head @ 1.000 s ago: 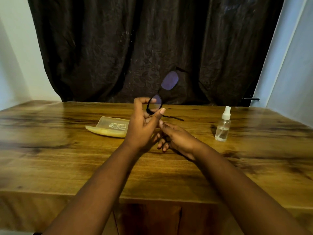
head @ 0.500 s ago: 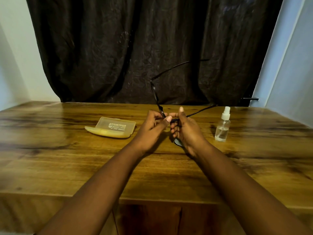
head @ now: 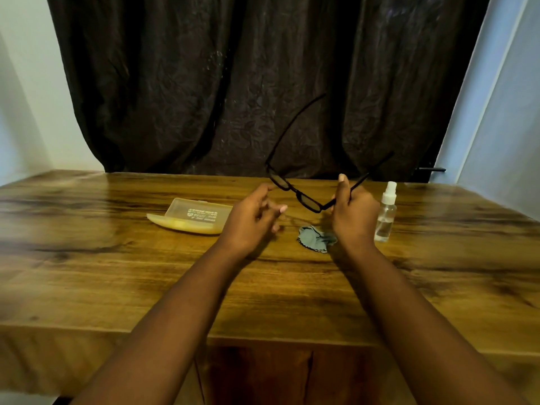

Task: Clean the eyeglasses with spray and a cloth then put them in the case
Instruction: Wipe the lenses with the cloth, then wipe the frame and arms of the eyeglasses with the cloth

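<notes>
The right hand grips the glasses by 1 hinge corner, above the cloth. The left hand hangs loose, holding nothing. Case left of the cloth, bottle right.

Table glossy wood grain; case translucent plastic; bottle clear plastic; cloth matt fabric.

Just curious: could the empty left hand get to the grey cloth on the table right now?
Probably yes: the left hand holds nothing, and the cloth lies uncovered just beside it.
</notes>
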